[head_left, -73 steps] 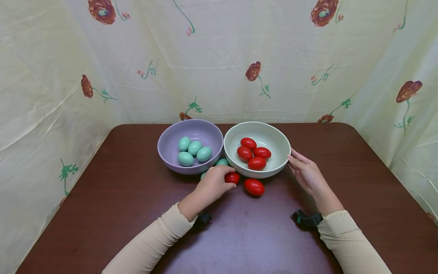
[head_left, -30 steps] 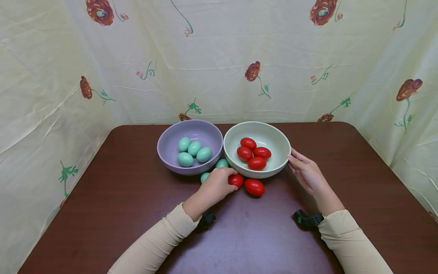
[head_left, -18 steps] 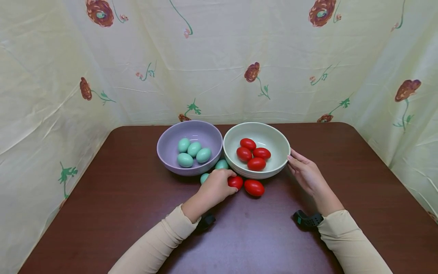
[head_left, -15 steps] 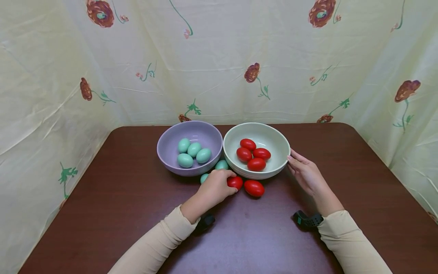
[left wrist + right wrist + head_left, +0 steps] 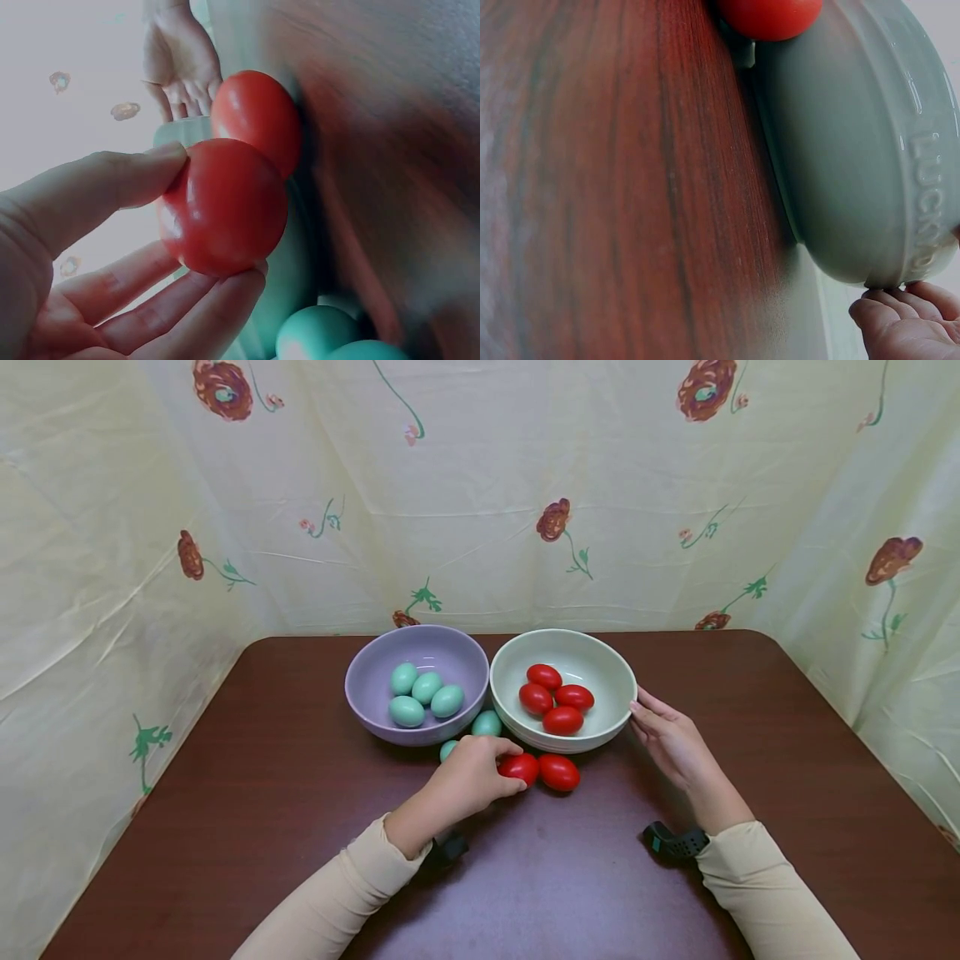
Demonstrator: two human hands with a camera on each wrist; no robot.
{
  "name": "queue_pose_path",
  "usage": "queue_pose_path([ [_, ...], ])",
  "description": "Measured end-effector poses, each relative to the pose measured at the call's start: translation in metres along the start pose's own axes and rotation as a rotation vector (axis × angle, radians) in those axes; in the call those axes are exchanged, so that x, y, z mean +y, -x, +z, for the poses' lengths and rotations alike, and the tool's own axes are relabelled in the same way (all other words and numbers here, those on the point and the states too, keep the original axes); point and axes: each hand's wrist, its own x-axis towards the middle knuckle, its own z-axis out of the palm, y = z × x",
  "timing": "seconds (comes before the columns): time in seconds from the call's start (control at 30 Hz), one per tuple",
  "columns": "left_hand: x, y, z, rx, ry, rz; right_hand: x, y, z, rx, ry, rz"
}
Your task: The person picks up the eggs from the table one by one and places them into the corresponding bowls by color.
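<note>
My left hand pinches a red egg between thumb and fingers, just in front of the pale green bowl. A second red egg lies on the table right against it. My right hand rests its fingertips on the outer right side of the pale green bowl, fingers fairly straight; in the right wrist view several fingertips touch its wall. Several red eggs lie inside this bowl. Two teal eggs sit outside the bowls: one between them, another partly behind my left hand.
A purple bowl holding several teal eggs stands left of the pale green one, their rims nearly touching. Both are near the back edge of the dark brown table. A flower-patterned cloth hangs behind.
My left hand and its red egg have shifted slightly right and toward me, and that egg now meets the other loose red egg. My right hand and both bowls have stayed in place.
</note>
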Motion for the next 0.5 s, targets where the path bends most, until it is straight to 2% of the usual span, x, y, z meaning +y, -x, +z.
queue_pose_path([
  [0.13, 0.003, 0.003, -0.003, -0.002, 0.037, 0.007, 0.0, 0.001, 0.0, 0.001, 0.0, -0.003],
  [0.33, 0.008, 0.003, -0.012, -0.031, 0.165, 0.012, 0.002, 0.001, -0.001, 0.001, 0.012, -0.011],
  [0.5, 0.011, 0.0, -0.021, -0.033, 0.19, 0.013, 0.002, 0.0, -0.001, -0.004, 0.02, -0.013],
])
